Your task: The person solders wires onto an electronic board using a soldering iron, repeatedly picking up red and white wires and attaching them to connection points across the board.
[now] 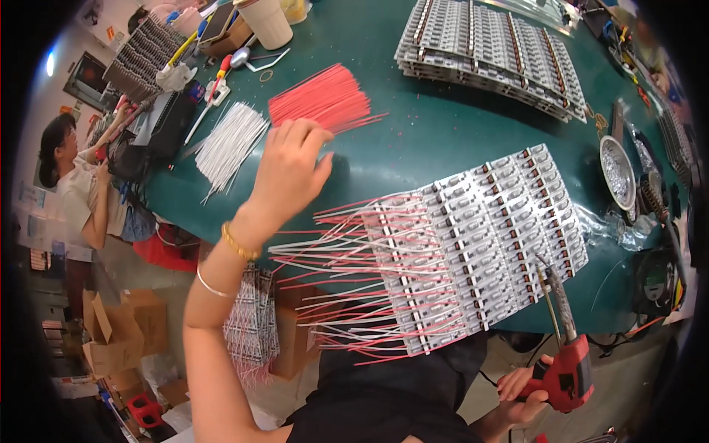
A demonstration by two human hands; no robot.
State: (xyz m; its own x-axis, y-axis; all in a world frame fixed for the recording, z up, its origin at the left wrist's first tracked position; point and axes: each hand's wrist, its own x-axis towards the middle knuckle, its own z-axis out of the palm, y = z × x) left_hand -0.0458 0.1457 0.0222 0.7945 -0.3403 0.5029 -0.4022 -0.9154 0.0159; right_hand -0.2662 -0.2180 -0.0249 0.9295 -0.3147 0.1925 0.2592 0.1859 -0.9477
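My left hand (290, 166) is over the near edge of a bundle of loose red wires (321, 96), fingers bent down and thumb held apart from them. Nothing shows in that hand; the fingertips are partly hidden. Left of it lies a pile of white wires (233, 144). My right hand (523, 385) is closed round a red-bodied soldering gun (570, 375), its metal tip pointing up over the near right edge of a panel of small circuit boards (487, 240). From the panel's left side, red and white wires (340, 273) stick out in rows, overhanging the table edge.
A stack of similar panels (491, 55) is at the back of the green table (354, 159). On the right stands a metal dish (617, 173). A screwdriver (220, 77) and a cup (264, 22) are back left. Cardboard boxes (114, 332) sit on the floor; another person (81, 188) works at left.
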